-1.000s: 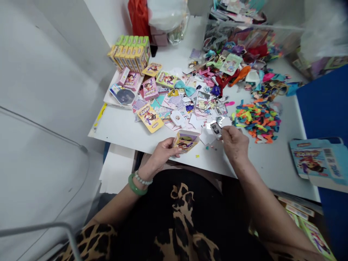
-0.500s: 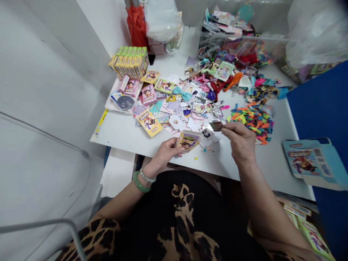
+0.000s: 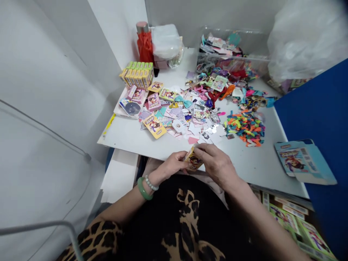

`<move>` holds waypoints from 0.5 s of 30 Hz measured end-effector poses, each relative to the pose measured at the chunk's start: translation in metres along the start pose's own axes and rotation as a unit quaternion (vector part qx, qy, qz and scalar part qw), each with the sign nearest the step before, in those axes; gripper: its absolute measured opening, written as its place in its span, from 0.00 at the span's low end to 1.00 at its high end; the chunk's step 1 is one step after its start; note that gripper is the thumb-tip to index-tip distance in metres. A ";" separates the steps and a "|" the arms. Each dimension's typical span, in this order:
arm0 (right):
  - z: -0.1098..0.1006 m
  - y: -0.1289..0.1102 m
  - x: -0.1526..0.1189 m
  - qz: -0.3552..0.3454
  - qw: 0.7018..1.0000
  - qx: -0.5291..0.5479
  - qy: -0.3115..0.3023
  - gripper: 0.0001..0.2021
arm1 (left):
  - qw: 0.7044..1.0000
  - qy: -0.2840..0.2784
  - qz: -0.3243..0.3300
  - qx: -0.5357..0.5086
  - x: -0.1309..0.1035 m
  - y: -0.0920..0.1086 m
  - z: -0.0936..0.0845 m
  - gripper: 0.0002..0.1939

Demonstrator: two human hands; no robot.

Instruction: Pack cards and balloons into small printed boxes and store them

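My left hand (image 3: 174,164) is closed round the lower left side of a small yellow cardboard box (image 3: 194,162) with a cartoon girl printed on its front. It holds the box tilted at the front edge of the table. My right hand (image 3: 214,163) is at the top of the same box, its thumb and fingers pressed on the upper end, which they mostly hide. Just beyond the hands lie loose cards and stickers (image 3: 194,128), with a pink slip (image 3: 193,140) nearest. A small dark card (image 3: 230,136) rests beside a pile of colourful balloons (image 3: 246,127).
Stacked yellow and green boxes (image 3: 138,75) stand at the back left, near a red bag (image 3: 145,47). A clear plastic bin (image 3: 258,65) full of trinkets is at the back. A flattened blue carton (image 3: 304,161) hangs over the right edge. More green boxes (image 3: 312,232) lie below right.
My right hand has come left and down from above the table to the box's top. The small dark card it held now lies by the balloons. The view has shifted slightly.
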State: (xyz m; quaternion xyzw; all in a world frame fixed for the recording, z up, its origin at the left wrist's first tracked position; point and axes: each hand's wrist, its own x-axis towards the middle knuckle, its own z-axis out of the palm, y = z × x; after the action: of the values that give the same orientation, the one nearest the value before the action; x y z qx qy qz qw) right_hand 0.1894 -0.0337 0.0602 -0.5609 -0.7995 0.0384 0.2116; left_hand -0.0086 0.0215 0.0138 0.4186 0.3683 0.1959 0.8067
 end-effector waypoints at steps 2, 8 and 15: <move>0.002 -0.007 -0.006 0.019 0.998 -0.038 0.035 0.21 | 1.000 -0.003 0.003 -0.015 -0.001 -0.003 0.002 0.18; 0.009 -0.018 -0.008 0.064 0.996 -0.058 0.004 0.18 | 0.999 0.023 0.017 -0.020 0.004 -0.009 0.002 0.13; 0.006 0.036 0.033 0.177 0.962 0.207 0.011 0.15 | 0.998 0.044 0.020 -0.030 0.011 0.005 -0.010 0.22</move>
State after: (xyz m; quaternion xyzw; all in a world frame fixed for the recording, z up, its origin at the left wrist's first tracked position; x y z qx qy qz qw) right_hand 0.2093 0.0107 0.0538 -0.6376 -0.6598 0.2334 0.3220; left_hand -0.0090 0.0371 0.0093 0.3927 0.3891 0.2407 0.7978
